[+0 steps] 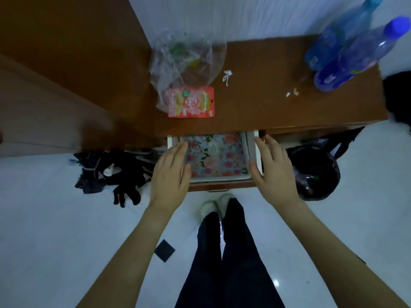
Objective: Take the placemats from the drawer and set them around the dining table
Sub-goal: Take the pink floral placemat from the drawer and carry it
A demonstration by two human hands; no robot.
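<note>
A drawer (252, 150) stands pulled out from under the brown desk, straight below me. Inside it lie floral placemats (216, 155) with pink and orange flowers on a pale blue ground. My left hand (170, 174) hovers over the drawer's left side, fingers straight, their tips over the mats' left edge. My right hand (272, 165) is at the drawer's right wall, fingers straight and spread, holding nothing. How many mats are stacked cannot be told.
On the brown desk (255, 103) lie a clear plastic bag (186, 61), a red snack packet (191, 102) and two blue bottles (353, 52). Dark clothes (115, 172) lie on the floor at left, a black bin (315, 172) at right. My legs stand below the drawer.
</note>
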